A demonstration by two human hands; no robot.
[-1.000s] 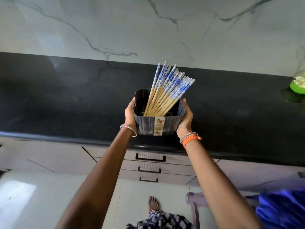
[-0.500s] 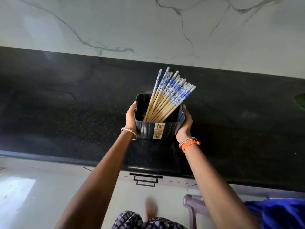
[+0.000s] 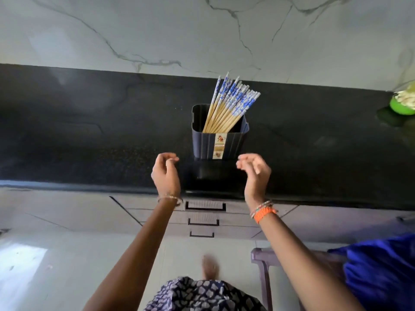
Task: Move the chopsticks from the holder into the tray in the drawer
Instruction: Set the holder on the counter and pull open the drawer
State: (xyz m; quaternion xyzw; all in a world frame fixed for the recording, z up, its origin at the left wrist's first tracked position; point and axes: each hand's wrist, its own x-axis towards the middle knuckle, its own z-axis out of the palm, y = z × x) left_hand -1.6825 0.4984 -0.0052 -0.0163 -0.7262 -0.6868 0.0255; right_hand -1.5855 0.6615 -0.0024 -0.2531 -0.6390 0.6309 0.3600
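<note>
I see the holder (image 3: 219, 140) standing on the black counter (image 3: 89, 135), chopsticks (image 3: 229, 104) leaning in it, their lower ends hidden inside. My left hand (image 3: 165, 175) and right hand (image 3: 254, 173) hang just in front of the holder, loosely curled, gripping nothing. Below the holder, the drawers (image 3: 205, 206) are closed; no tray is visible. A foot beneath is blurred.

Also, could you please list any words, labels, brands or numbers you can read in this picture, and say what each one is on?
No text can be read anywhere in this view.
Sticker on the front of the holder: a strip with small pictures and perhaps print, too small and blurred to read.
Chopsticks: a blue pattern only, no lettering that shows.
Drawers: plain fronts with handles, no labels that show.
</note>
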